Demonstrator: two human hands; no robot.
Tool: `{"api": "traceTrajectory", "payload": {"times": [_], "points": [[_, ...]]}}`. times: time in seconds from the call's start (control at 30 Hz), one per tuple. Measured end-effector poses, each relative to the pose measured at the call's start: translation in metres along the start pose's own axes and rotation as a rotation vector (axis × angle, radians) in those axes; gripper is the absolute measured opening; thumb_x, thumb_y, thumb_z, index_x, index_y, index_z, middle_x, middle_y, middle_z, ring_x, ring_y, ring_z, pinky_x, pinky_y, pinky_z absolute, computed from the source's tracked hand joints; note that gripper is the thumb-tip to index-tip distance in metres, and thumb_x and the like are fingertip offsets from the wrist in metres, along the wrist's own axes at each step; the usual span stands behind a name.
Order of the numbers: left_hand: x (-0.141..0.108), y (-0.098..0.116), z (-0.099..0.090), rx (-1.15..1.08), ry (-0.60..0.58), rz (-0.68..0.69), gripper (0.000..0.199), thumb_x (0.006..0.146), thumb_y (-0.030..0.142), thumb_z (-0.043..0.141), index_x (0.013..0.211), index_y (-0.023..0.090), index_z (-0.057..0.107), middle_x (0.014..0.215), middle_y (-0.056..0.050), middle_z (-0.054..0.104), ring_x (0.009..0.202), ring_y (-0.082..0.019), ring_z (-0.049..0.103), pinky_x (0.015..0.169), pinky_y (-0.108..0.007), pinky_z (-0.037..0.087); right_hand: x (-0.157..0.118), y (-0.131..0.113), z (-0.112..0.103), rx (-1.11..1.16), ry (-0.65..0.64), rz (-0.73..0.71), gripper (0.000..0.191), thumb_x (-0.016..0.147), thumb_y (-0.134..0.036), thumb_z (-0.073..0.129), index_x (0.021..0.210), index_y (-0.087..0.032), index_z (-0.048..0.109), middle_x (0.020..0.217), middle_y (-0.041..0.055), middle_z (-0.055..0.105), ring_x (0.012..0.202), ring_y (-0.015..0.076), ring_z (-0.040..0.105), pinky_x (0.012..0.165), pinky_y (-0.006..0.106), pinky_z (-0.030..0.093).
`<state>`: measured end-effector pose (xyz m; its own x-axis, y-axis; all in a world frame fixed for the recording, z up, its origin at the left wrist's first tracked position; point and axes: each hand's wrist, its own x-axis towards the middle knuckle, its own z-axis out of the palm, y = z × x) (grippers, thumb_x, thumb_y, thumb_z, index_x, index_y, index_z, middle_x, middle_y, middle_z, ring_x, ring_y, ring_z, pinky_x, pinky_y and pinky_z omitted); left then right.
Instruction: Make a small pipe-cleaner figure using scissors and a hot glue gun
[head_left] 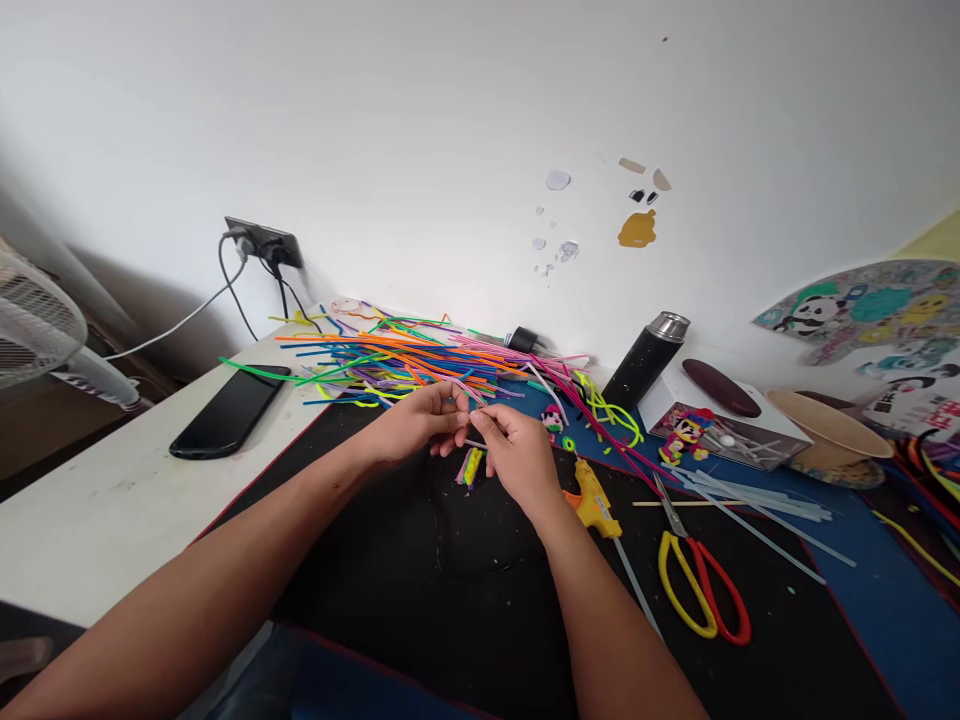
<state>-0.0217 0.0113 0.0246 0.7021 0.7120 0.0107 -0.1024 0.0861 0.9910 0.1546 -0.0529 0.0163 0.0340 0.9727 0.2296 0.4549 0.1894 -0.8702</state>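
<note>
My left hand [424, 420] and my right hand [519, 452] meet over the black mat [420, 570], fingertips pinched close together. Between them runs a thin light purple pipe cleaner [475, 404]; the fingers hide much of it. Just below the hands lies a small bundle of yellow, green and purple pipe cleaner pieces [471, 467]. A yellow glue gun [596, 503] with a clear stick in it rests right of my right hand. Beyond my fingers spreads a heap of coloured pipe cleaners [405, 355].
Scissors [694, 580] with yellow and red handles lie at the right, near loose glue sticks [772, 500]. A black flask [645, 360], a white box [757, 425] and a small colourful figure [686, 437] stand behind. A phone [229, 410] lies left; a fan [45, 320] is beyond.
</note>
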Motion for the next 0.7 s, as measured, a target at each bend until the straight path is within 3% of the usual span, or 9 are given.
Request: {"api": "traceTrajectory", "payload": {"times": [0.13,0.37,0.5,0.7], "points": [[-0.0001,0.0001,0.0020,0.019,0.029,0.025,0.037,0.085,0.046,0.078,0.093,0.019,0.054,0.064,0.003,0.063,0.049,-0.010,0.055,0.045,-0.020,0.037,0.0013,-0.0002,-0.0009,-0.004,0.018,0.034,0.032,0.099,-0.045,0.056,0.083,-0.021,0.071,0.051,-0.0060,0.057,0.036,0.0116,0.052,0.042,0.021,0.037],[0.0011,0.0000,-0.0004,0.160,0.048,0.109,0.037,0.084,0.046,0.079,0.098,0.017,0.061,0.076,0.000,0.066,0.059,-0.012,0.061,0.057,-0.025,0.050,0.0016,-0.0044,-0.0034,0.042,0.055,0.060,0.033,0.099,-0.045,0.056,0.086,-0.021,0.073,0.042,-0.0072,0.050,0.035,0.0139,0.050,0.044,0.024,0.038],[-0.0003,0.0000,-0.0014,0.334,0.060,0.081,0.032,0.092,0.047,0.066,0.099,0.016,0.066,0.073,-0.002,0.068,0.055,-0.014,0.063,0.055,-0.026,0.051,0.0014,-0.0024,-0.0029,0.040,0.051,0.065,0.033,0.099,-0.048,0.057,0.087,-0.022,0.074,0.041,-0.0069,0.051,0.035,0.0153,0.052,0.044,0.026,0.038],[-0.0050,0.0035,0.0027,0.761,0.163,0.160,0.033,0.100,0.037,0.050,0.077,0.018,0.065,0.062,0.000,0.063,0.053,-0.014,0.057,0.054,-0.024,0.040,0.0010,-0.0003,-0.0017,0.047,0.043,0.068,0.036,0.099,-0.051,0.057,0.085,-0.022,0.074,0.040,-0.0071,0.049,0.034,0.0158,0.052,0.043,0.026,0.038]]}}
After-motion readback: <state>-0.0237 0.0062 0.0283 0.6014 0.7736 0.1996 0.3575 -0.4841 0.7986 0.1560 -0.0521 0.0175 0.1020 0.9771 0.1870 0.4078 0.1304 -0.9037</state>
